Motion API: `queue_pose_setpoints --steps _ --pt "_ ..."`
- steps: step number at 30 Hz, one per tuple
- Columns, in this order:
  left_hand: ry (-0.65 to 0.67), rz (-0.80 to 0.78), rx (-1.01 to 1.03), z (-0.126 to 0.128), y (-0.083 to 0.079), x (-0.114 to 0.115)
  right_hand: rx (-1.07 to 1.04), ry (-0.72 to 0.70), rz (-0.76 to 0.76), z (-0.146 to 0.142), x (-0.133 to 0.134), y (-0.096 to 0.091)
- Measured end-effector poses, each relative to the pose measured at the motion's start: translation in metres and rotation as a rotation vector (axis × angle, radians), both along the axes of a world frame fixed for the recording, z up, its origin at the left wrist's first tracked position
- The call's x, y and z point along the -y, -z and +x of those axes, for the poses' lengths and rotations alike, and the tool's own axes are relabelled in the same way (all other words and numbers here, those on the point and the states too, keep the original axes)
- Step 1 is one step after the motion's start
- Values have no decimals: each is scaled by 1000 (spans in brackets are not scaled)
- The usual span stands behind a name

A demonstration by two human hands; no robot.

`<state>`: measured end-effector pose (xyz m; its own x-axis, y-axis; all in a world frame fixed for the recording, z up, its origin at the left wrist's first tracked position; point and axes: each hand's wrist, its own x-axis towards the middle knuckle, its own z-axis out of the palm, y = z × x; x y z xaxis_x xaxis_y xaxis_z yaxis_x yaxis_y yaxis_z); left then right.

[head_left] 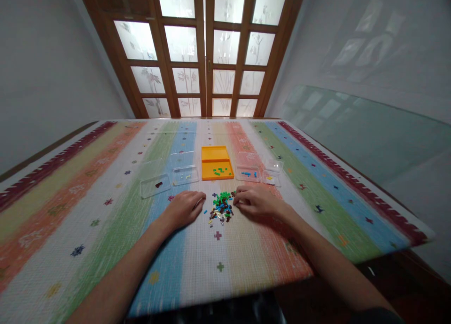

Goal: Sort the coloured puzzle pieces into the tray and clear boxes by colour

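Observation:
A mixed pile of small toy building bricks, green, blue, brown and pale, lies on the striped tablecloth between my hands. My left hand rests just left of the pile, its fingers curled and pressed together; whatever they may hold is hidden. At the pile's right edge is my right hand, also with curled fingers, beside a few brown bricks. I cannot make out anything in its grip. Behind the pile, an orange case lies opened flat with several green bricks in its nearer half.
Clear plastic boxes stand beside the case: one with dark brown bricks, one with pale bricks, one with blue bricks and one with yellow bricks. The tablecloth reaches toward glazed wooden doors.

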<state>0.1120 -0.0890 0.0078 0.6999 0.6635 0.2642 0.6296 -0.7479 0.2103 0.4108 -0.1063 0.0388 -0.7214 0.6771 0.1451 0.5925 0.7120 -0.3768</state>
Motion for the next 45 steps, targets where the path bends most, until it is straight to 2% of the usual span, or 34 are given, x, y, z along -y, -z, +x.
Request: queue_pose_setpoints --steps 3,6,10,15,20,23,28,33,39,45 --pt "-1 0 -3 0 0 0 -75 -34 -11 0 -1 1" --pt "1 -1 0 0 0 0 -145 0 13 3 -6 0" --pt "4 -3 15 0 1 0 -200 183 139 21 -19 0" --pt "6 -5 23 0 1 -1 -158 465 306 46 -36 10" --pt "10 -1 20 2 -1 -1 -131 542 319 54 -44 18" --pt "9 4 14 2 -1 0 -158 515 300 50 -42 18" --pt "34 27 35 0 2 -2 -209 356 195 30 -28 13" --pt "105 31 130 -1 -4 3 -59 271 118 6 -9 8" --pt "172 -115 213 7 -16 20 -35 215 41 -10 1 9" --pt "181 -243 181 11 -25 29 -118 144 62 -14 6 9"
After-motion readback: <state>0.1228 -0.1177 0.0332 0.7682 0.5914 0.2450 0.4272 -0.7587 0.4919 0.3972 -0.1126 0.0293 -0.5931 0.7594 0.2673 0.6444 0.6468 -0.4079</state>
